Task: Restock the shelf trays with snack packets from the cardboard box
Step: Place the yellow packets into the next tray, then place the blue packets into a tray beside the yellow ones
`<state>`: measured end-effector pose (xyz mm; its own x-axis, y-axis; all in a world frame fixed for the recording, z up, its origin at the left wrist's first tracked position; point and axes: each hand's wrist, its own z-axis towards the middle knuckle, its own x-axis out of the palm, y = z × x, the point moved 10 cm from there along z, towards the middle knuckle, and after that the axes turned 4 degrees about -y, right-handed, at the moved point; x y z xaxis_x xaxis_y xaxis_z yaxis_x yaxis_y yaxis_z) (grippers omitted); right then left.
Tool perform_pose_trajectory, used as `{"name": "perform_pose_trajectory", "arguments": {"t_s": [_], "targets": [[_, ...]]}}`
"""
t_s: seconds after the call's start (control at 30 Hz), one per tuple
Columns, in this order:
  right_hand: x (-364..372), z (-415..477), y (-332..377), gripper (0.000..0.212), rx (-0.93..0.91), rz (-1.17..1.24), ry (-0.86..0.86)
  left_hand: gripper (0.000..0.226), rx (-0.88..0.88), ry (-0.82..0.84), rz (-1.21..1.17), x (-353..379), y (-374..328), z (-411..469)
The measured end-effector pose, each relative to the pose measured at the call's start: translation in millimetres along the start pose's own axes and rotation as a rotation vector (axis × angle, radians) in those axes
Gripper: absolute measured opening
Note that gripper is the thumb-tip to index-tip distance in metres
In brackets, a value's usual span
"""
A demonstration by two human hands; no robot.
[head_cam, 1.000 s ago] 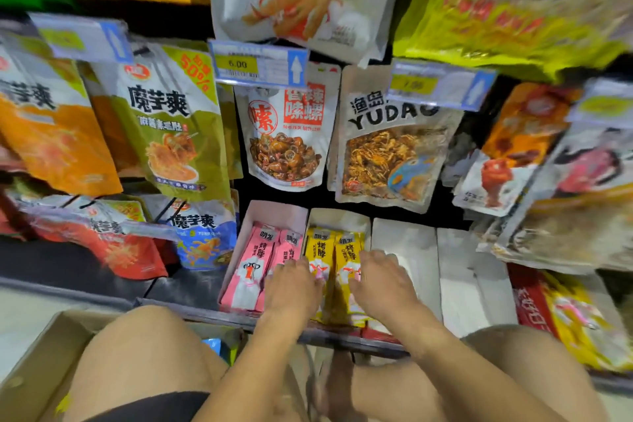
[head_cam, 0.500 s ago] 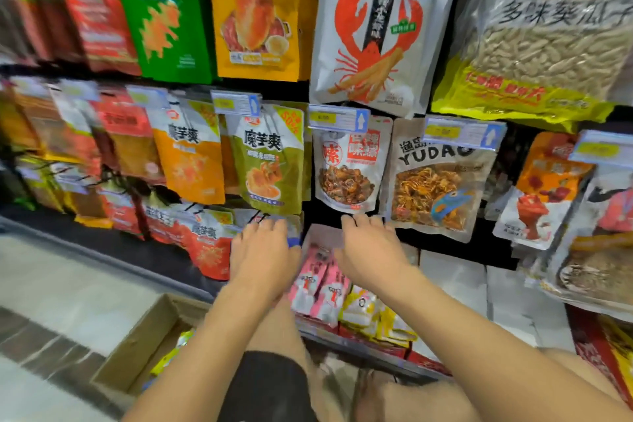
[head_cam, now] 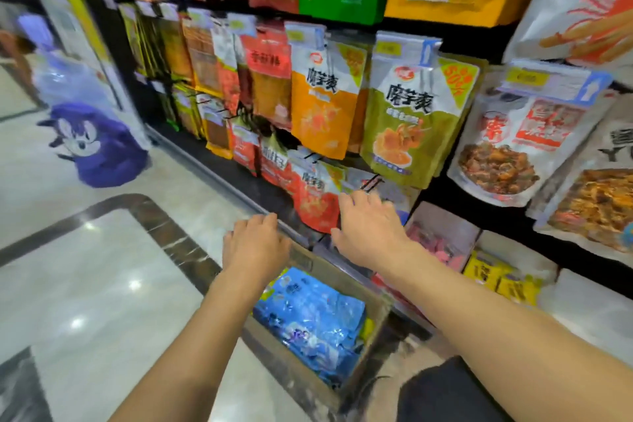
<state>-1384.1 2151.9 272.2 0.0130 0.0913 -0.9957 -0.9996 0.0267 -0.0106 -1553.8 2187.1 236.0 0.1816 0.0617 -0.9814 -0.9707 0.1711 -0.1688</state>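
Through the head camera we see our left hand (head_cam: 255, 243) and right hand (head_cam: 371, 229) apart, palms down, fingers loose and holding nothing, over the far end of the cardboard box (head_cam: 284, 358), which sits on the floor holding blue snack packets (head_cam: 310, 315), just beside the shelf trays (head_cam: 442, 216).

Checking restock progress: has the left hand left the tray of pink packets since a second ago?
Yes. The left hand has moved left, off the pink-packet tray, and is now over the cardboard box.
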Motion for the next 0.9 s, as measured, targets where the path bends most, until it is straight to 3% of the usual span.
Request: {"name": "perform_pose_trajectory", "arguments": {"t_s": [0.53, 0.77, 0.9], "targets": [[237, 29, 25, 0.055, -0.174, 0.003, 0.44, 0.057, -0.262, 0.452, -0.07, 255, 53, -17], [316, 32, 13, 0.062, -0.154, 0.099, 0.564, 0.071, -0.389, 0.527, -0.021, 327, 52, -24], [355, 24, 0, 0.069, -0.071, 0.156, 0.617, 0.074, -0.339, 0.534, 0.106, 353, 49, -18]]}}
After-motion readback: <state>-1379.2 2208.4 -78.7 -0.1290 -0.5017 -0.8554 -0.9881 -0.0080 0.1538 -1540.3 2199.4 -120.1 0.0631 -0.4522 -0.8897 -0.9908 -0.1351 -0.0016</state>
